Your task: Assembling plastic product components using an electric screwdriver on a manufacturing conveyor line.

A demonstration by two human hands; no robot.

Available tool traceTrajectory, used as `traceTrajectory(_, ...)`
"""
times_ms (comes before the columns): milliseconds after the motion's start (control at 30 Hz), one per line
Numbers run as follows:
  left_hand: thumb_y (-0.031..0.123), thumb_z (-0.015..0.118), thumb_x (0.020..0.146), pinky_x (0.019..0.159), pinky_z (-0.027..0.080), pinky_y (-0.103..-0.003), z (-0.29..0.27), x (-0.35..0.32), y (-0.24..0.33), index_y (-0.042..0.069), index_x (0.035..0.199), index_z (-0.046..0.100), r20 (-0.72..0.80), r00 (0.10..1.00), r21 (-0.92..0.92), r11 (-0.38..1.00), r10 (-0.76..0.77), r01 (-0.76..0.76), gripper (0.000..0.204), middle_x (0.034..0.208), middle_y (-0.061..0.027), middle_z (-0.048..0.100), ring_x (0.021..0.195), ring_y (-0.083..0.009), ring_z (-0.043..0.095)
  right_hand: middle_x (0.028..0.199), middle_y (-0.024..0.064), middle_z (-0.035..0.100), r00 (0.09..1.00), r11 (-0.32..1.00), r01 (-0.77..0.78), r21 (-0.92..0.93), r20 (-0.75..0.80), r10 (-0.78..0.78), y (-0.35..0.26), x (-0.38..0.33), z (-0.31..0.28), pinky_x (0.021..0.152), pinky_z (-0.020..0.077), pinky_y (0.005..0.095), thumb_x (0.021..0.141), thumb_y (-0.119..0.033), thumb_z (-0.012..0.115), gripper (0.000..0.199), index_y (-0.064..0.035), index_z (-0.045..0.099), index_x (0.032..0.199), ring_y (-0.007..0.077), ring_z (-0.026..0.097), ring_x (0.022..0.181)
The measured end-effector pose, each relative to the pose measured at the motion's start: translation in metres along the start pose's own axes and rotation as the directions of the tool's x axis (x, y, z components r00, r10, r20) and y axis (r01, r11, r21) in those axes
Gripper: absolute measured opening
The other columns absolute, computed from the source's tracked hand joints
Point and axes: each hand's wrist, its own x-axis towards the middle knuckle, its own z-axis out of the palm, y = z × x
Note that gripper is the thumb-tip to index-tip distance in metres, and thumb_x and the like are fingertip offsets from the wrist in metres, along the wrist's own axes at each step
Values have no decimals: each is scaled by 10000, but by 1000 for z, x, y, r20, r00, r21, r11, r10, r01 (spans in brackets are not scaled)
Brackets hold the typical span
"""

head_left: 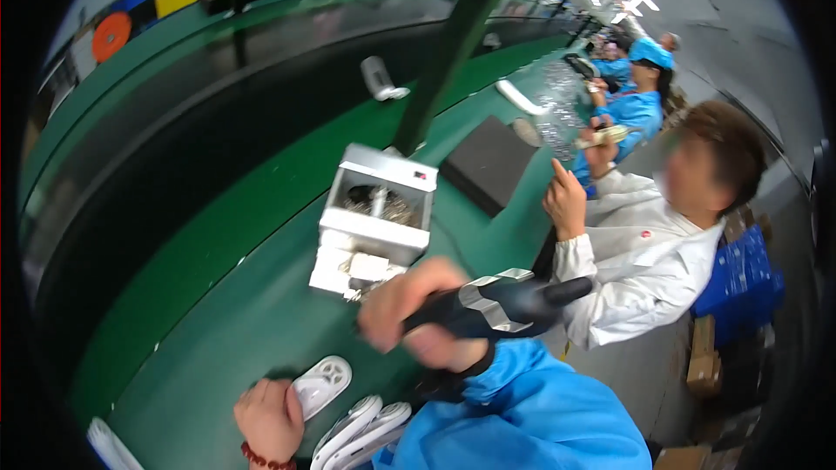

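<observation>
My left hand (268,422), with a red bead bracelet at the wrist, rests low on the green bench. Its fingers are curled round the near end of a white plastic part (329,381) that has a round, spoked end. Blurred by motion, my right hand (416,303) is raised above the bench, wrapped round a black power screwdriver (514,305) with silvery bands. Just beyond that hand stands a silver screw feeder (379,204), with loose screws visible in its open tray. More white plastic housings (361,435) lie between my left hand and my blue right sleeve.
A dark conveyor belt (165,148) curves along the far left, carrying a white part (379,78). A green post (453,57) rises behind the feeder. A black foam block (489,164) lies right of it. A co-worker in white (649,261) sits close on the right.
</observation>
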Motion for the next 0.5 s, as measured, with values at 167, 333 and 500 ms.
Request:
traceTrajectory(167,79,660,789,594,456,-402,2,18,2,64,794,635,3,999,-89,995,40,-40,29,706,-88,580,623,-309,576,707,98,557,978,991,120,-65,-161,-129,-15,15,-25,551,486,353,923,-262,646,308,-58,433,1014,193,551,573)
traceTrajectory(333,76,661,790,588,453,-389,0,13,-2,54,795,643,14,1000,-81,997,15,-14,29,706,-78,583,607,-288,577,650,49,517,987,974,56,-219,-134,-87,0,22,-24,500,439,327,934,-361,599,313,-89,455,987,157,499,486)
traceTrajectory(500,72,667,783,581,450,-385,-1,13,-5,56,795,644,24,1000,-91,996,21,-18,30,707,-78,584,602,-287,574,681,103,557,990,993,36,-113,-130,-50,15,21,-23,562,494,340,927,-268,650,311,-56,434,997,181,548,556)
